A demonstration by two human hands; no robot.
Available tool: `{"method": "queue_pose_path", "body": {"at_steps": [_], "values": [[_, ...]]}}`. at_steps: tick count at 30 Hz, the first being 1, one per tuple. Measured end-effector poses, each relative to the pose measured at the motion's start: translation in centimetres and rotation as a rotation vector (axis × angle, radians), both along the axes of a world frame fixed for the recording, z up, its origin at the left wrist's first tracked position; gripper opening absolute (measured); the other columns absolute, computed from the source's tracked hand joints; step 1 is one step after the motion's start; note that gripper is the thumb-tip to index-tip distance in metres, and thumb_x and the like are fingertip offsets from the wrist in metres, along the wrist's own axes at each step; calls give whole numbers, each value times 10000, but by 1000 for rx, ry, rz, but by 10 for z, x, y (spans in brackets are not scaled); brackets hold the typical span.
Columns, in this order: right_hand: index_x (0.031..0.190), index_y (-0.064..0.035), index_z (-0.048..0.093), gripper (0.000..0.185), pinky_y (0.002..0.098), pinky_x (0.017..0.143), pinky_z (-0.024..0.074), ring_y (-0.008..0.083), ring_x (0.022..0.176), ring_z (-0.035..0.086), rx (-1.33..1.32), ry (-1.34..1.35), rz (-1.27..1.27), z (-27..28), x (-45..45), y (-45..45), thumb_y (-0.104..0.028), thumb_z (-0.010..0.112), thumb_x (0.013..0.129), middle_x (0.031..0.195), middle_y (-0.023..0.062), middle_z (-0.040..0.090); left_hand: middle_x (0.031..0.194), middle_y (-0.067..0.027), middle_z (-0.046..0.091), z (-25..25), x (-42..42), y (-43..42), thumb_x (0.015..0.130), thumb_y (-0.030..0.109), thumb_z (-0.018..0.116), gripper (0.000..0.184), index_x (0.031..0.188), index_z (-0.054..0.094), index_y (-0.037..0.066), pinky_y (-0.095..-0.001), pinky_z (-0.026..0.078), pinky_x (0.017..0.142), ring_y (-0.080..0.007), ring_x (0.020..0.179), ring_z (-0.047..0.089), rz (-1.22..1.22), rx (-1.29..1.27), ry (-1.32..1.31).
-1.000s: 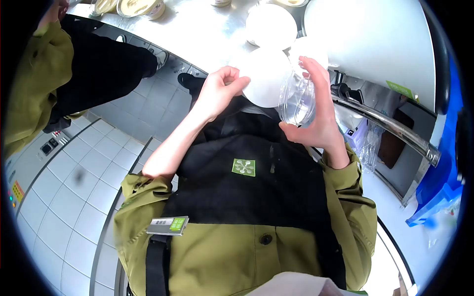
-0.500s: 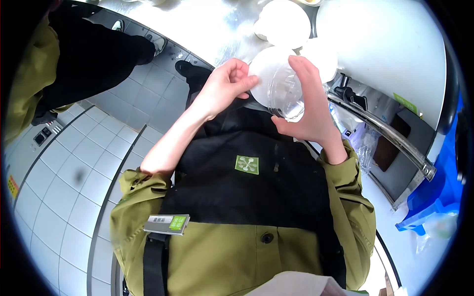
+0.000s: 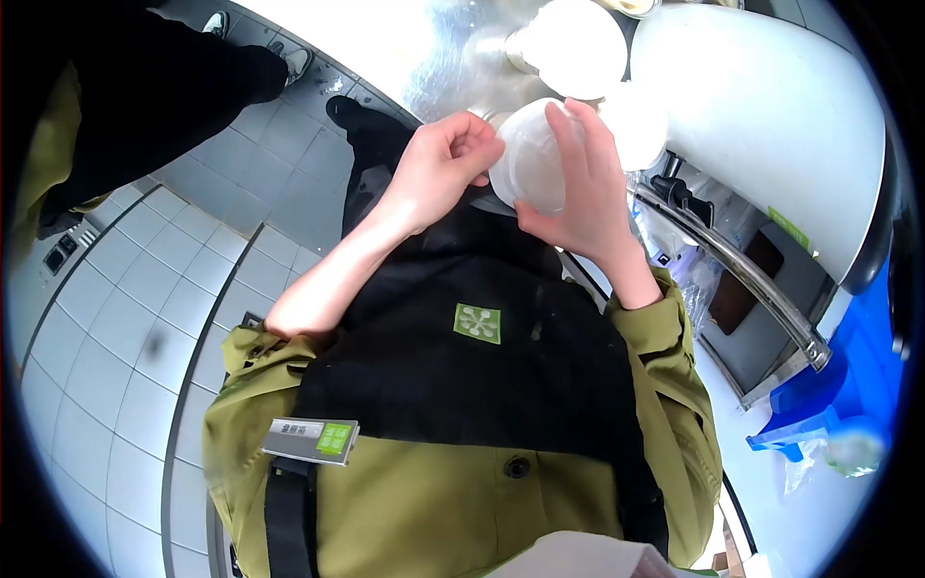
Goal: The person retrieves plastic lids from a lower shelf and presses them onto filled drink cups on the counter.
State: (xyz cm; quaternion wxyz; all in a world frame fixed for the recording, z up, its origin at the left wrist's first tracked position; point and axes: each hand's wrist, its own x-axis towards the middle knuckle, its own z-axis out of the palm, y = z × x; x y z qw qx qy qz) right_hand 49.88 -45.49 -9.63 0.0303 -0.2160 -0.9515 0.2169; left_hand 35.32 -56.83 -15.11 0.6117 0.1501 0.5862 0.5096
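My right hand [image 3: 583,188] holds a clear round plastic lid [image 3: 533,159] by its edges, thumb at the near side and fingers at the far side. The lid lies over a white round piece at the table's front edge; whether that piece is a disc or a tub top is hard to tell. My left hand [image 3: 445,164] is closed, thumb and forefinger pinched at the left edge of this white piece. Just beyond stand two white round tubs or lids, one [image 3: 581,48] farther back and one [image 3: 636,127] to the right.
A steel table [image 3: 414,48] spans the top. On the right are a large white rounded surface [image 3: 761,116], a metal rail [image 3: 742,265] and a blue bin [image 3: 819,395]. A co-worker's dark-trousered leg [image 3: 183,96] is at the upper left, over a tiled floor [image 3: 241,183].
My right hand has moved left and tilted the clear lid from nearly upright to flat over the white round piece. My left hand stays pinched at its edge. The view has shifted right.
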Motion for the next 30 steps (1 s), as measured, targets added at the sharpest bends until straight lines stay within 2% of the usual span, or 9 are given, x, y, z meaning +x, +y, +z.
{"method": "queue_pose_path", "body": {"at_steps": [10,13,16,18,22,25,26,29,30], "values": [[1292,-85,390,920,464,936,391,422,1168,407,36,-2,40,-14,4,4,-294,829,511,1290,234,376,708,15,562,-4,10,-1,922,128,576,127,863,585,16,-203,403,580,-55,633,491,121,12,-124],[1274,-89,403,914,462,931,391,410,1156,417,81,1,17,-19,0,0,-329,840,507,1282,224,385,713,7,559,-4,13,-3,921,116,570,119,860,581,14,-205,401,588,-62,647,489,156,49,-82],[1255,-92,415,896,454,916,398,395,1139,431,135,26,-2,-25,1,-3,-347,834,505,1269,212,397,716,-8,552,-1,17,-2,919,100,561,107,867,573,7,-218,406,597,-76,656,485,158,113,95],[1243,-92,424,888,449,904,403,385,1128,441,164,42,-15,-29,0,-5,-356,829,497,1256,203,406,715,-16,549,-13,18,-2,919,95,555,104,871,572,3,-229,413,603,-84,659,485,125,147,62],[1228,-45,398,885,448,873,423,377,1088,453,186,-82,-59,-27,-8,-10,-299,809,487,1233,185,415,726,-35,553,-13,8,-2,918,104,556,103,889,564,6,-240,421,605,-95,661,486,32,107,16],[1198,-51,421,853,450,852,424,377,1050,470,191,-77,-68,-27,-7,-9,-284,805,473,1188,188,431,740,-64,567,1,8,0,916,117,559,107,908,554,11,-255,432,607,-110,667,513,16,17,132],[1181,-55,438,836,451,837,424,378,1022,483,182,-57,-72,-27,-9,-9,-281,805,465,1159,192,440,770,-88,582,4,17,1,916,144,567,132,921,549,14,-282,447,614,-131,669,540,184,96,123],[1163,-55,452,818,455,805,424,384,981,495,170,-34,-77,-27,-9,-9,-270,801,455,1117,201,450,791,-123,585,10,15,6,904,142,573,144,933,554,3,-326,465,629,-209,692,583,105,39,143],[1162,-53,451,817,456,797,424,387,974,495,169,-31,-77,-27,-10,-9,-265,799,454,1111,203,450,799,-137,582,12,15,8,896,137,574,145,937,555,-2,-336,468,634,-244,707,585,104,48,247]]}}
